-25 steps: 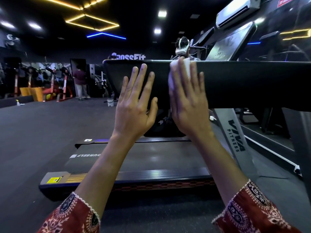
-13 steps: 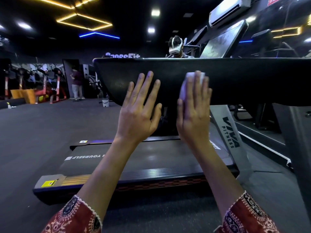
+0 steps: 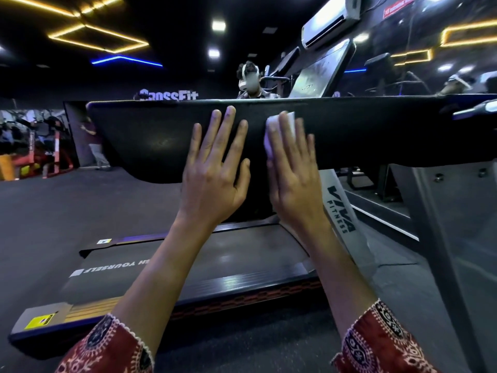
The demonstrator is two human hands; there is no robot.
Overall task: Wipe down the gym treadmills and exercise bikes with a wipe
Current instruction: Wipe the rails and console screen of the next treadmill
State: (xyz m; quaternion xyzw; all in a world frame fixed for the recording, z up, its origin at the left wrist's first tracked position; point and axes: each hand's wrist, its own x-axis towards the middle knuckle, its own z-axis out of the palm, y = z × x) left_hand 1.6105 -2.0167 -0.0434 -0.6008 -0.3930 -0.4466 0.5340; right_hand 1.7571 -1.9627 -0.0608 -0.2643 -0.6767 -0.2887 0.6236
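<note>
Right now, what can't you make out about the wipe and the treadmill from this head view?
Head view:
Most of the wipe: under the right hand.
Right end of the black panel: cut off by the frame edge.
Start of the belt lettering: behind the left forearm.
Dirt on that panel: too dark to tell.

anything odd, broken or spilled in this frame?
Nothing stands out. The left hand lies flat on the treadmill's black panel, and the right hand presses the white wipe against it. The belt looks intact, with no spill visible. The only mark is a faint pale smudge left of the hands, possibly a reflection.
</note>
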